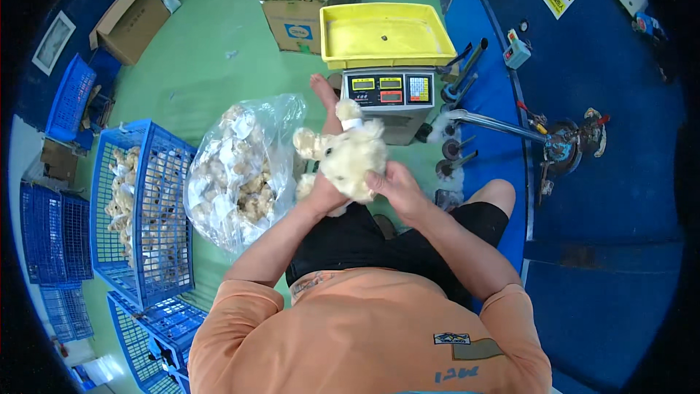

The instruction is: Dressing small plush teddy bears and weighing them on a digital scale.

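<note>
A cream-coloured plush toy (356, 159) with fluffy fur and a dark eye is held above my lap. My left hand (324, 195) grips its lower left side, with the fingers partly hidden behind the fur. On its lower right side, my right hand (399, 188) closes on it with the thumb pressed into the fur. A white patch shows near the toy's top limb. To the left of the toy, a clear plastic bag (292, 113) full of tan and white plush pieces stands on the floor.
A yellow tray (388, 58) rests on a digital scale (390, 91) ahead. Blue crates (166, 208) stand at left, one filled with plush pieces. Cardboard boxes (288, 14) sit farther back. At right, a blue machine (485, 102) carries several metal tubes and a jointed pipe (499, 124).
</note>
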`<action>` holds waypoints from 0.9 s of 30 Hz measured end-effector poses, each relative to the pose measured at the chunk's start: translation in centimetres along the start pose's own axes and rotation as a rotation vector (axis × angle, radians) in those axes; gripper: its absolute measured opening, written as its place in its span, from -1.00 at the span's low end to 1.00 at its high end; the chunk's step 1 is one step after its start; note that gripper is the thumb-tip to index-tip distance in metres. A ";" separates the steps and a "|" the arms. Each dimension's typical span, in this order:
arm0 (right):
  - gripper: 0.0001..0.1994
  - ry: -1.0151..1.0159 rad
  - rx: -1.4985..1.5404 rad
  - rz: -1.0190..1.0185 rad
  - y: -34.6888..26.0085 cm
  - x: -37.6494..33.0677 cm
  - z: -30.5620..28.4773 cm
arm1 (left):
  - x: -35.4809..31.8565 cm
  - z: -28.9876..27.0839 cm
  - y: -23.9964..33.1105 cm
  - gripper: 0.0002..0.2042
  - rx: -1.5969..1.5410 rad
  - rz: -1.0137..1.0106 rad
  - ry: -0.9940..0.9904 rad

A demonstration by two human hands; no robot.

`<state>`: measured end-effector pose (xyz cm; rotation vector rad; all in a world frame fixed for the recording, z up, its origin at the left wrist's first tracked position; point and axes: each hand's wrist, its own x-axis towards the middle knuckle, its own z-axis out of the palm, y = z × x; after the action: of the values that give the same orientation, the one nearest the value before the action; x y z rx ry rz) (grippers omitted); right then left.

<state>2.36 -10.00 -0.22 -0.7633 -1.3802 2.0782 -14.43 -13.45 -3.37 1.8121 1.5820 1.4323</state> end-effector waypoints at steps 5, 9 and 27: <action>-0.71 0.075 -0.664 -0.421 -0.6 0.9 -0.3 | -0.6 0.1 -0.8 -0.30 -0.094 -0.097 0.063; -0.85 0.272 -0.878 -0.592 -2.4 1.8 -0.8 | -1.4 -0.8 0.5 -0.26 -0.307 -0.446 0.117; -0.65 0.047 -1.495 -0.455 1.8 2.2 -6.0 | -4.9 -30.7 -4.9 -0.47 0.551 -0.390 0.978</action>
<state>4.85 -5.28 -4.23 -0.8240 -2.6565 0.4032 -42.03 -26.81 3.89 0.8540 2.8248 1.9206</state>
